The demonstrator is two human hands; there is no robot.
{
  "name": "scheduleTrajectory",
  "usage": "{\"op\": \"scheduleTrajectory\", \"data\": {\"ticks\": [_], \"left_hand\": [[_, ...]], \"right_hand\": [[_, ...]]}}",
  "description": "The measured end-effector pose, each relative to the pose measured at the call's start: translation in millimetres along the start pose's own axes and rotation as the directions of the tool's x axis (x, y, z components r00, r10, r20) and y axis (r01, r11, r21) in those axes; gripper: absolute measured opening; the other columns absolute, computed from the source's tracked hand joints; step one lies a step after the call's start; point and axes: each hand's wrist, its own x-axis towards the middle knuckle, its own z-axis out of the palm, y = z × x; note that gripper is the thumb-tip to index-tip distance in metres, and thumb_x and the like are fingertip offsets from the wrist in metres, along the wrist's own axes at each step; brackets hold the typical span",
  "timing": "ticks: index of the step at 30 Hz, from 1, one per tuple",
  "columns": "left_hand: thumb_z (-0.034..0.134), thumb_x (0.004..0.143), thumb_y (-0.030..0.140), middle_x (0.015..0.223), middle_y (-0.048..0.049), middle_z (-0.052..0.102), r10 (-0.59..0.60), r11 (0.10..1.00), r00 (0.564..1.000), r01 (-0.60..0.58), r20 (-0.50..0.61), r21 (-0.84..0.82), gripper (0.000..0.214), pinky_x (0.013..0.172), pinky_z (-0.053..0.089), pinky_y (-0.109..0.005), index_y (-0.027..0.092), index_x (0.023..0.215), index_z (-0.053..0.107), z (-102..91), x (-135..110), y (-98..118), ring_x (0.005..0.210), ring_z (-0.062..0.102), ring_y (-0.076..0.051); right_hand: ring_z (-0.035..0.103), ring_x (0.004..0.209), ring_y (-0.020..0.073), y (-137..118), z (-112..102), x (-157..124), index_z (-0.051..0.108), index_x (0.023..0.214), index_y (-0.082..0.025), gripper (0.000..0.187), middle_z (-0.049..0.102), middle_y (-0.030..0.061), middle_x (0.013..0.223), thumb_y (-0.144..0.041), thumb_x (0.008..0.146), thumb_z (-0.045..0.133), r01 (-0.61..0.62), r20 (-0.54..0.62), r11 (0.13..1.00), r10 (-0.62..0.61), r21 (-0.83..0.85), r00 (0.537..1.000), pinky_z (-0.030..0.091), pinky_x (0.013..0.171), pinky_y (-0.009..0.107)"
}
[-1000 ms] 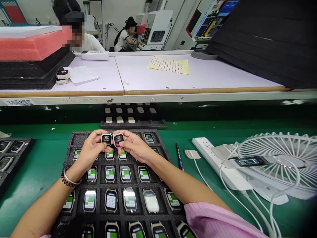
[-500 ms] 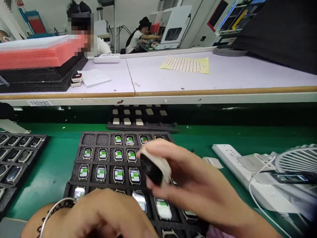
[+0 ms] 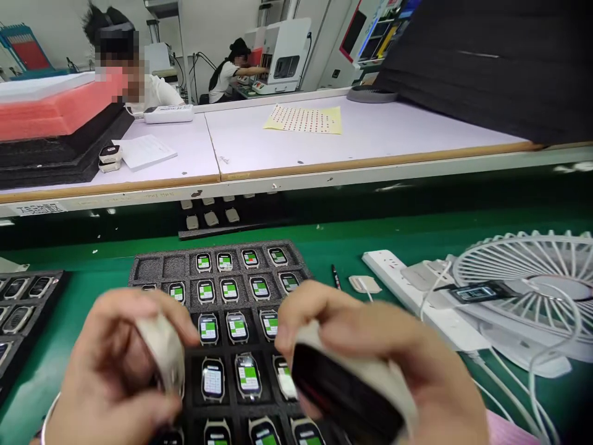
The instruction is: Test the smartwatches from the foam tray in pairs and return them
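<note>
Head view, and both hands are busy! The left hand [image 3: 111,377] has a pale watch [image 3: 163,352], its fingers curled and pinching the case by its edges, over the tray's left side. The right hand [image 3: 412,352] grips a dark-screened watch [image 3: 343,389], fingers and thumb clamped around its cream rim, screen tilted down and leftward; both hands are blurred, the 2 watches well apart. Beneath them, the foam tray [image 3: 186,267] sits on the green surface [image 3: 102,272], row upon row of watches face up, many with green-and-white screens, 4 in the far row! Out right, a pen [image 3: 336,277], then a white pad [image 3: 365,284], a power strip [image 3: 383,262] and a white fan [image 3: 523,262]. On the left, a side tray [image 3: 56,293] with more watches. Up on the pale shelf [image 3: 393,133], a yellow sticker sheet [image 3: 303,119] and a foam stack [image 3: 41,117], with 2 people beyond.
</note>
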Motion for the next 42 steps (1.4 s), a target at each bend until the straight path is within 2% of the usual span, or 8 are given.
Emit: {"op": "scheduleTrajectory", "data": {"ticks": [2, 5, 10, 17, 25, 29, 36, 42], "left_hand": [[0.087, 0.070, 0.018, 0.090, 0.0006, 0.069, 0.036, 0.999, 0.996, -0.034, -0.085, 0.026, 0.052, 0.044, 0.047, -0.018, 0.042, 0.112, 0.066, -5.9, 19.7, -8.8, 0.050, 0.053, -0.007], [0.087, 0.070, 0.018, 0.095, -0.0011, 0.071, -0.021, 1.000, 0.982, 0.016, -0.189, -0.027, 0.054, 0.050, 0.049, -0.014, 0.031, 0.116, 0.063, -11.7, 45.8, -21.9, 0.057, 0.055, -0.006], [0.087, 0.071, 0.022, 0.103, -0.0053, 0.072, -0.126, 0.983, 0.968, 0.092, -0.219, -0.159, 0.063, 0.058, 0.051, -0.016, 0.021, 0.126, 0.058, -16.7, 65.8, -35.0, 0.062, 0.059, -0.006], [0.084, 0.077, 0.038, 0.096, -0.0054, 0.070, -0.218, 0.950, 0.961, 0.170, -0.168, -0.263, 0.067, 0.059, 0.049, -0.021, 0.019, 0.135, 0.056, -19.2, 65.4, -37.5, 0.065, 0.066, -0.012], [0.081, 0.080, 0.045, 0.087, -0.0053, 0.069, -0.196, 0.946, 0.974, 0.156, -0.116, -0.285, 0.067, 0.059, 0.049, -0.022, 0.016, 0.135, 0.057, -19.0, 65.1, -41.3, 0.065, 0.068, -0.015], [0.082, 0.079, 0.045, 0.091, -0.0058, 0.070, -0.188, 0.943, 0.976, 0.148, -0.111, -0.299, 0.066, 0.061, 0.051, -0.023, 0.016, 0.133, 0.059, -18.3, 65.2, -43.4, 0.067, 0.070, -0.016], [0.081, 0.078, 0.047, 0.086, -0.0060, 0.070, -0.168, 0.938, 0.982, 0.132, -0.088, -0.319, 0.069, 0.064, 0.053, -0.024, 0.014, 0.134, 0.058, -19.8, 66.6, -45.6, 0.069, 0.072, -0.018], [0.079, 0.080, 0.032, 0.098, -0.0047, 0.070, -0.134, 0.964, 0.983, 0.100, -0.126, -0.247, 0.055, 0.072, 0.058, -0.028, 0.019, 0.131, 0.060, -17.8, 66.9, -47.0, 0.076, 0.074, -0.019]], "right_hand": [[0.065, 0.058, 0.0210, 10.3, -10.6, 8.3, 0.074, 0.116, -0.037, 0.055, 0.071, 0.0083, 0.106, -0.041, 0.067, 0.098, 0.028, -0.093, 0.998, -0.024, 0.048, 0.995, 0.056, 0.049, 0.034], [0.065, 0.060, 0.0185, 24.8, -22.3, 29.3, 0.067, 0.128, -0.033, 0.059, 0.070, 0.0089, 0.114, -0.040, 0.075, 0.092, 0.015, -0.188, 0.988, 0.014, 0.153, 0.982, 0.059, 0.061, 0.037], [0.069, 0.081, 0.0189, 38.9, -31.8, 58.0, 0.067, 0.126, -0.024, 0.050, 0.069, 0.0124, 0.122, -0.031, 0.081, 0.087, -0.097, -0.128, 0.951, 0.140, 0.292, 0.982, 0.058, 0.077, 0.032], [0.069, 0.079, 0.0184, 40.9, -34.3, 57.3, 0.068, 0.126, -0.024, 0.050, 0.069, 0.0121, 0.120, -0.035, 0.081, 0.089, -0.097, -0.154, 0.948, 0.150, 0.303, 0.977, 0.057, 0.074, 0.030], [0.067, 0.074, 0.0188, 42.0, -34.8, 57.3, 0.069, 0.126, -0.024, 0.055, 0.069, 0.0130, 0.119, -0.038, 0.078, 0.092, -0.100, -0.187, 0.958, 0.154, 0.268, 0.970, 0.057, 0.068, 0.029], [0.066, 0.074, 0.0192, 42.2, -35.0, 54.9, 0.070, 0.123, -0.024, 0.051, 0.070, 0.0130, 0.119, -0.040, 0.079, 0.090, -0.112, -0.209, 0.964, 0.164, 0.242, 0.964, 0.057, 0.070, 0.031], [0.069, 0.079, 0.0214, 44.9, -38.7, 56.6, 0.070, 0.121, -0.024, 0.047, 0.067, 0.0137, 0.125, -0.040, 0.081, 0.089, -0.148, -0.186, 0.971, 0.183, 0.187, 0.965, 0.059, 0.075, 0.032], [0.071, 0.079, 0.0191, 52.4, -31.4, 63.2, 0.068, 0.116, -0.023, 0.046, 0.072, 0.0112, 0.116, -0.037, 0.079, 0.091, -0.085, -0.133, 0.971, 0.117, 0.225, 0.984, 0.058, 0.074, 0.029]]}}
